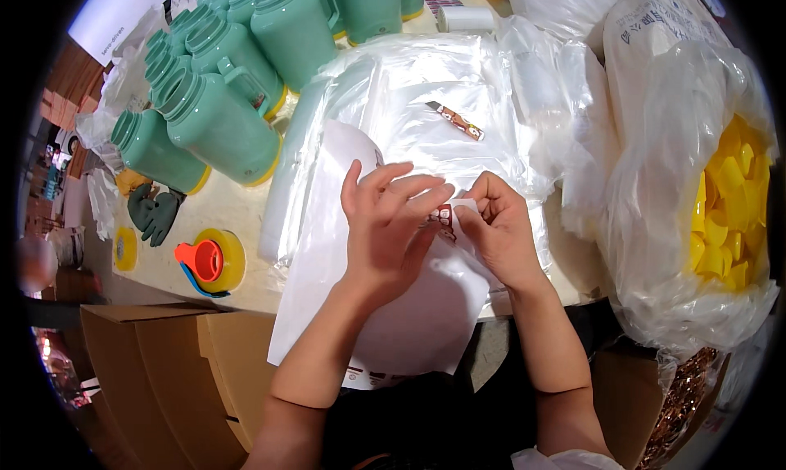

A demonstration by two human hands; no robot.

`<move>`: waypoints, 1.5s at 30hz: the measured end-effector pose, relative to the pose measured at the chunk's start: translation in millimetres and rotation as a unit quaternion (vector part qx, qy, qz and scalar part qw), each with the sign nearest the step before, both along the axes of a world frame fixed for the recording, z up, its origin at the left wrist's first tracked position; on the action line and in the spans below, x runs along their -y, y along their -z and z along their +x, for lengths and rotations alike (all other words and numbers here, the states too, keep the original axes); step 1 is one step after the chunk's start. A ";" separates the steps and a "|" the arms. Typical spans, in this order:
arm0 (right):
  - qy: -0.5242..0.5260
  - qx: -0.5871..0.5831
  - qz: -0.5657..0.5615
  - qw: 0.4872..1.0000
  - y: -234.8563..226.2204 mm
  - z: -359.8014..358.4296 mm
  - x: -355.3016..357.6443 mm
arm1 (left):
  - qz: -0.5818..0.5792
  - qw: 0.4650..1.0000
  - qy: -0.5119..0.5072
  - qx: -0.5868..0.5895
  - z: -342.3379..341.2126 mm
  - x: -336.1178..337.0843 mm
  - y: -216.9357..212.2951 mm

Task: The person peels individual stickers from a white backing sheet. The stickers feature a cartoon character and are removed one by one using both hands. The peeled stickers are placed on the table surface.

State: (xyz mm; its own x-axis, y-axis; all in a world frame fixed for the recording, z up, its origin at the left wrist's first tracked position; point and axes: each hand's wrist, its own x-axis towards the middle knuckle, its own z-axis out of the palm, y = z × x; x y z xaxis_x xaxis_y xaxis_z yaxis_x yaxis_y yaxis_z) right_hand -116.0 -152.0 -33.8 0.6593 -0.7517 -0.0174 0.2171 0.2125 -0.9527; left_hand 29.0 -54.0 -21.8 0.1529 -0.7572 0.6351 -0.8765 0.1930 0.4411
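Note:
A large white paper sheet with dark red prints lies under my hands and hangs over the near table edge. My right hand pinches the sheet's edge between thumb and fingers, beside a small red-printed patch. Just left of that patch, my left hand hovers with fingers spread and nothing gripped in it that I can see. Its fingertips partly cover the print. Beyond both hands, a utility knife with a patterned handle rests on a stack of clear plastic bags.
Several green jugs crowd the table's far left. Nearer are dark gloves, a yellow tape roll and a red ring-shaped part. On the right bulges a plastic sack of yellow parts. Cardboard boxes stand below left.

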 end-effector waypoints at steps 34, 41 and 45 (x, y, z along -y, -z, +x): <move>-0.027 -0.069 -0.018 0.997 -31.8 -2.7 -14.4 | 0.040 0.996 0.021 -0.081 2.2 -21.3 -22.6; -0.034 -0.056 -0.062 0.996 -35.9 -2.0 -19.1 | 0.079 0.990 0.040 -0.107 6.2 -26.1 -24.0; -0.043 -0.075 -0.023 0.996 -36.2 -2.9 -16.8 | 0.053 0.994 0.033 -0.091 4.4 -25.9 -23.3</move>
State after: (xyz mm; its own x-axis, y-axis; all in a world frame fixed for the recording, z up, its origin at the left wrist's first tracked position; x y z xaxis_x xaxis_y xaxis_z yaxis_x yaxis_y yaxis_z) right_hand -118.9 -135.3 2.4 0.7145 -0.6943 -0.0866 0.0548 0.1789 -0.9823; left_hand 33.4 -28.0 1.4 0.2063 -0.8310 0.5167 -0.7669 0.1906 0.6128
